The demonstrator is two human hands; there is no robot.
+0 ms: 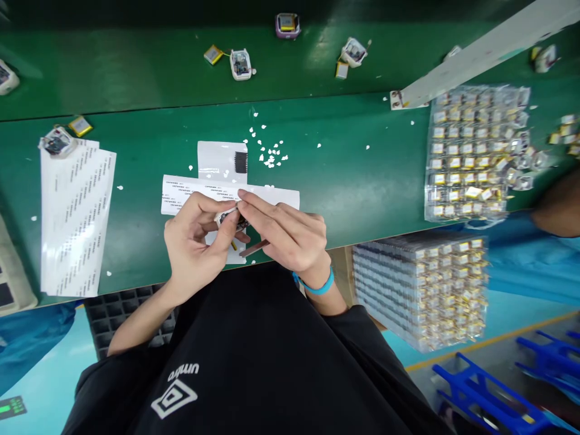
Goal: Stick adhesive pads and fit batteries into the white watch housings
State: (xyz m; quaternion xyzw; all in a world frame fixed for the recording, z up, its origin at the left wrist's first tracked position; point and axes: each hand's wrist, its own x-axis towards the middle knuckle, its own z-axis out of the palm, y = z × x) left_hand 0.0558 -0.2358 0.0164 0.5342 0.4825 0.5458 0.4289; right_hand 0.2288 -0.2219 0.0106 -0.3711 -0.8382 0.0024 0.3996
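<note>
My left hand [197,241] is closed around a small white-cased electronic device [225,216], its thumb and fingers on the casing. Against the device's upper edge rest the fingertips of my right hand [290,232], which also holds a thin metal tool [254,248], probably tweezers, pointing left below the palm. Fingers partly hide the device. Under both hands lies a printed white strip [181,188] crossing another white sheet [215,158] with a black patch. Small white bits [270,158] are scattered just beyond.
At left, a device [58,142] sits on stacked printed sheets [75,223]. More devices [240,64] with batteries lie on the far green surface [136,78]. Filled clear trays [466,157] stand at right, a tray stack [417,290] below. A person's arm [559,208] is at the right edge.
</note>
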